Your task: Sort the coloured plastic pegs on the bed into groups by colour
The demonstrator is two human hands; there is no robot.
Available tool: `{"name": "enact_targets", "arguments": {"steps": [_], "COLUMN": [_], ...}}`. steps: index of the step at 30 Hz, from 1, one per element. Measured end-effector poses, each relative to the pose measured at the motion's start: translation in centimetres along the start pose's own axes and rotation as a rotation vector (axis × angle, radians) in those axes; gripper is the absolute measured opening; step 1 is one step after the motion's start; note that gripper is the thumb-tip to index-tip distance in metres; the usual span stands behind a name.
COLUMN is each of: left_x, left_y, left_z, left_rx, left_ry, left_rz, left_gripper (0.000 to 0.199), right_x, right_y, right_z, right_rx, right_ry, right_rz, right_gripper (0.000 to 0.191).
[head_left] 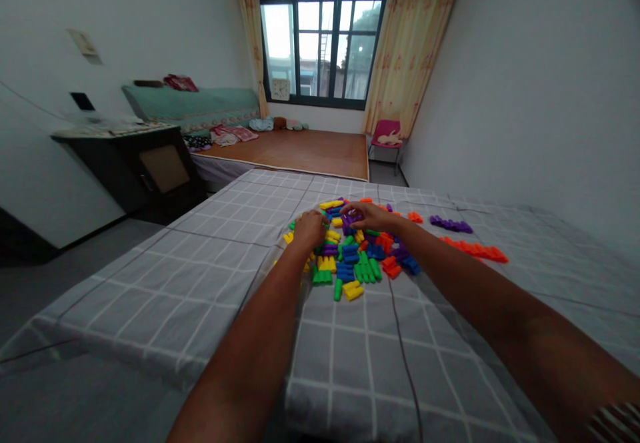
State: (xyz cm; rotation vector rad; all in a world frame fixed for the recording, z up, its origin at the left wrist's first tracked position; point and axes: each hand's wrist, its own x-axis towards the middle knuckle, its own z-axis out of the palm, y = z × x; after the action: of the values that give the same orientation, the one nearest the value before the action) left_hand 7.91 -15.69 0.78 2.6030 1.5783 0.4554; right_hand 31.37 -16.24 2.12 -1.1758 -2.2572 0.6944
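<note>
A loose pile of plastic pieces in green, yellow, blue, purple and orange lies on the grey checked cloth [345,356]. My left hand [310,229] rests at the pile's left side with its fingers curled down; what they hold, if anything, is hidden. At the upper part of the pile, my right hand [364,216] has its thumb and fingers around a purple piece [350,221]. Nearest the camera are a yellow piece [353,291] and a green piece [338,289]. To the right of the pile lie a purple joined row [451,224] and a longer orange row [475,249].
Beyond the cloth stands a low bed with a brown surface [310,153]. A dark cabinet [150,169] is at the left, and a pink chair [387,133] stands by the curtain [410,43] at the back right.
</note>
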Motion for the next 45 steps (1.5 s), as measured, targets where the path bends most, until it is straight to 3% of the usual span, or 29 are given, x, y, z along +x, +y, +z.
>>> {"name": "enact_targets", "arguments": {"steps": [2, 5, 7, 9, 12, 14, 18, 25, 29, 34, 36, 39, 45], "left_x": [0.2, 0.6, 0.7, 0.8, 0.8, 0.8, 0.8, 1.0, 0.9, 1.0, 1.0, 1.1, 1.0], "left_y": [0.0, -0.2, -0.5, -0.7, -0.8, -0.8, -0.5, 0.3, 0.2, 0.0, 0.0, 0.0, -0.3], "left_z": [0.1, 0.2, 0.2, 0.2, 0.1, 0.0, -0.2, 0.4, 0.8, 1.0, 1.1, 1.2, 1.0], "left_rx": [-0.013, -0.041, -0.063, -0.079, -0.082, -0.085, -0.136, -0.174, -0.104, -0.04, -0.031, -0.014, -0.022], "left_ry": [0.021, 0.012, -0.006, -0.017, -0.021, -0.019, 0.013, 0.054, 0.046, 0.028, 0.026, 0.02, 0.004], "left_rz": [-0.005, -0.033, -0.065, -0.081, -0.079, -0.079, -0.071, 0.054, 0.061, 0.043, 0.043, 0.033, 0.036], "left_gripper": [0.033, 0.033, 0.033, 0.033, 0.032, 0.031, 0.031, 0.031, 0.033, 0.034, 0.034, 0.035, 0.035], "right_x": [-1.2, -2.4, -2.5, -2.2, -1.5, -1.2, -2.0, -5.7, -7.1, -7.4, -7.0, -6.0, -5.2], "right_y": [0.5, -0.3, -2.0, -4.2, -6.8, -7.4, -6.4, -3.1, -2.3, -1.2, -0.7, -0.5, -3.9], "right_z": [-0.6, -0.4, 0.9, 2.9, 5.8, 6.6, 4.7, 0.5, -0.7, -2.4, -2.5, -0.9, 5.1], "right_rx": [0.027, -0.139, -0.26, -0.335, -0.45, -0.459, -0.216, -0.026, -0.108, -0.31, -0.381, -0.456, -0.455], "right_ry": [0.012, 0.077, 0.101, 0.046, -0.047, -0.051, 0.03, 0.177, 0.315, 0.367, 0.324, 0.161, 0.01], "right_rz": [0.004, -0.048, -0.133, -0.195, -0.184, -0.178, -0.189, 0.012, 0.067, 0.196, 0.273, 0.247, -0.093], "right_gripper": [0.042, 0.033, 0.03, 0.028, 0.03, 0.032, 0.035, 0.021, 0.022, 0.029, 0.031, 0.034, 0.048]}}
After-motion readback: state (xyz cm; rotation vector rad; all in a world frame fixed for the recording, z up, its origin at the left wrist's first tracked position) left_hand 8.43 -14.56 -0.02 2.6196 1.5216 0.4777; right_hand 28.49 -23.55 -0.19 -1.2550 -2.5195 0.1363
